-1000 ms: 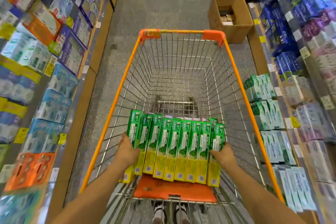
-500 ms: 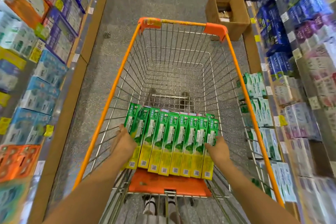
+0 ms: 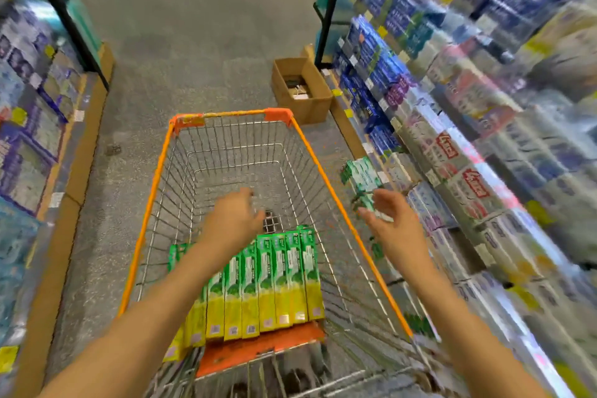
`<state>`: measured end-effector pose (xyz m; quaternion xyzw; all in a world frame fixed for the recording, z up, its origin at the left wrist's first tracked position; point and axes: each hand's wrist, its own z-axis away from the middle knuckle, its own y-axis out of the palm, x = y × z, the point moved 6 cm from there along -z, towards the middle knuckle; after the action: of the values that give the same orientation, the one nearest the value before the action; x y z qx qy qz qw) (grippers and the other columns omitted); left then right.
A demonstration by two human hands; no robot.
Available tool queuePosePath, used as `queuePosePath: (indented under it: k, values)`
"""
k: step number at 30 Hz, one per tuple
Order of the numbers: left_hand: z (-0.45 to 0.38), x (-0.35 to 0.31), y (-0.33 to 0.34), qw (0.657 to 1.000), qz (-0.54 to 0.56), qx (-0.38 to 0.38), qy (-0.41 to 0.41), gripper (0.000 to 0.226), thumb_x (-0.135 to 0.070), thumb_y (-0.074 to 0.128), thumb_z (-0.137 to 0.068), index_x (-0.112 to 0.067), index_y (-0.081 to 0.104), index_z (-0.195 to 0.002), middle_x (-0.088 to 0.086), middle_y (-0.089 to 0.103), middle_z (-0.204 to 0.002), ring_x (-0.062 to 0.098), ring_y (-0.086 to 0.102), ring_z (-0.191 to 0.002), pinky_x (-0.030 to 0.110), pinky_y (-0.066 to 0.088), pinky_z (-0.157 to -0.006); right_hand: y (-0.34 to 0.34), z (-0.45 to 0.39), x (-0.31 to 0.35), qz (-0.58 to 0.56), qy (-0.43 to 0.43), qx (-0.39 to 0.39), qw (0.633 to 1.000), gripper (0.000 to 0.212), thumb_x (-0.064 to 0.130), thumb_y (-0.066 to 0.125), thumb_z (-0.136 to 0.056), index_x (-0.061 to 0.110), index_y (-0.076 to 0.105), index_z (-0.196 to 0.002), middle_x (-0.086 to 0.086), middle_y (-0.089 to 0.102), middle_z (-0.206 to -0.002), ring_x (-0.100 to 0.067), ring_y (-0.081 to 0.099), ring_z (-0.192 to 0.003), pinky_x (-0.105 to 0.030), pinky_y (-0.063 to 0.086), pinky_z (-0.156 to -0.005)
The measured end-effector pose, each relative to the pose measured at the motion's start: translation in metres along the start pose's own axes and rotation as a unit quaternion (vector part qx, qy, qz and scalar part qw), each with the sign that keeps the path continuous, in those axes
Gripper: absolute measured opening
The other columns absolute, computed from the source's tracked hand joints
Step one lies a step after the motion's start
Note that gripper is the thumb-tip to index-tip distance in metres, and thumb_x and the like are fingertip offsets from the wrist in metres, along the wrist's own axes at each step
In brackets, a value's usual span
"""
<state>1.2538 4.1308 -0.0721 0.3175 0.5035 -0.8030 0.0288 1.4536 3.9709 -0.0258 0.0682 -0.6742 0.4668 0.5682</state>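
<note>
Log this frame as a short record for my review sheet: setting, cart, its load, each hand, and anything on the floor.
setting: shop aisle, stocked shelves on both sides
cart: orange-rimmed wire cart straight ahead of the person
load: green-and-yellow boxes side by side at the cart's near end
left hand: open above the basket, holding nothing
right hand: open, outside the cart's right rim, close to the shelf's green boxes; contact blurred
floor: open cardboard box beyond the cart, by the right shelf

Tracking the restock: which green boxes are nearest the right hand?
The shelf boxes outside the cart, just beyond the right hand; the cart row lies farther back, nearer the person.
</note>
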Motion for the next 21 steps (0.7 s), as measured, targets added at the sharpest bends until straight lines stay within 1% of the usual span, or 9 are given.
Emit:
queuePosePath:
  k: [4,7,8,10,11,14,16,18,21]
  values:
    - [0.038,-0.132,-0.009,0.984,-0.039,-0.032,0.17,0.042,-0.029,0.052,-0.094,-0.015,0.046,-0.133,0.007,0.056,-0.129,0.026,0.054,-0.116,0.039,0.044,-0.094,-0.1,0.036,0.008,0.019,-0.015,-0.096,0.995,0.04,0.019,0.067,-0.086,0.013,0.054,-0.123,0.006,0.053,-0.113,-0.011,0.052,-0.107,-0.024,0.041,-0.09]
    - [0.073,-0.207,0.011,0.96,-0.074,-0.014,0.27,0.039,-0.032,0.05,-0.095,-0.018,0.046,-0.132,0.003,0.056,-0.127,0.024,0.054,-0.113,0.038,0.045,-0.091,-0.169,0.068,-0.009,0.035,-0.019,-0.167,0.985,0.038,0.022,0.068,-0.085,0.014,0.057,-0.121,0.005,0.056,-0.115,-0.012,0.054,-0.108,-0.026,0.043,-0.089]
    - [0.085,-0.23,0.02,0.95,-0.086,-0.004,0.299,0.039,-0.032,0.048,-0.096,-0.019,0.045,-0.133,0.002,0.056,-0.126,0.023,0.055,-0.11,0.037,0.046,-0.089,-0.191,0.079,-0.018,0.034,-0.019,-0.187,0.982,0.035,0.022,0.068,-0.085,0.014,0.058,-0.118,0.003,0.057,-0.116,-0.013,0.054,-0.107,-0.023,0.043,-0.086]
    - [0.11,-0.278,0.042,0.933,-0.095,0.015,0.347,0.039,-0.032,0.046,-0.097,-0.021,0.044,-0.134,0.001,0.056,-0.126,0.022,0.056,-0.106,0.037,0.047,-0.085,-0.235,0.102,-0.037,0.026,-0.012,-0.221,0.975,0.027,0.019,0.068,-0.085,0.021,0.056,-0.109,0.004,0.057,-0.113,-0.011,0.054,-0.102,-0.012,0.041,-0.079]
    - [0.12,-0.298,0.053,0.926,-0.095,0.02,0.366,0.039,-0.031,0.045,-0.097,-0.021,0.044,-0.135,0.001,0.056,-0.126,0.022,0.055,-0.106,0.037,0.047,-0.084,-0.251,0.112,-0.047,0.026,-0.006,-0.231,0.973,0.027,0.018,0.068,-0.085,0.024,0.055,-0.108,0.006,0.055,-0.112,-0.009,0.052,-0.1,-0.01,0.04,-0.078]
    - [0.156,-0.366,0.108,0.897,-0.105,0.038,0.428,0.035,-0.031,0.046,-0.097,-0.018,0.048,-0.129,0.002,0.057,-0.122,0.024,0.054,-0.107,0.039,0.046,-0.084,-0.311,0.146,-0.089,0.044,0.015,-0.267,0.963,0.033,0.024,0.068,-0.086,0.019,0.056,-0.116,0.003,0.056,-0.117,-0.01,0.05,-0.104,-0.026,0.042,-0.09]
    - [0.177,-0.405,0.153,0.888,-0.103,0.06,0.444,0.031,-0.032,0.046,-0.096,-0.015,0.051,-0.121,0.005,0.059,-0.117,0.026,0.056,-0.104,0.042,0.048,-0.084,-0.351,0.165,-0.121,0.051,0.036,-0.276,0.959,0.036,0.027,0.068,-0.085,0.018,0.055,-0.118,0.003,0.055,-0.116,-0.009,0.049,-0.104,-0.022,0.038,-0.088]
    - [0.192,-0.435,0.192,0.885,-0.105,0.078,0.448,0.032,-0.031,0.046,-0.097,-0.016,0.05,-0.124,0.003,0.059,-0.118,0.025,0.057,-0.104,0.04,0.049,-0.083,-0.383,0.177,-0.149,0.071,0.054,-0.271,0.958,0.04,0.03,0.067,-0.085,0.018,0.055,-0.121,0.007,0.053,-0.116,-0.006,0.047,-0.103,-0.019,0.037,-0.088]
    - [0.206,-0.466,0.243,0.877,-0.106,0.094,0.459,0.034,-0.03,0.045,-0.098,-0.017,0.048,-0.129,0.001,0.059,-0.12,0.023,0.059,-0.099,0.033,0.045,-0.072,-0.419,0.188,-0.185,0.101,0.069,-0.262,0.957,0.044,0.035,0.064,-0.086,0.018,0.053,-0.126,0.005,0.053,-0.124,-0.009,0.05,-0.111,-0.025,0.04,-0.096]
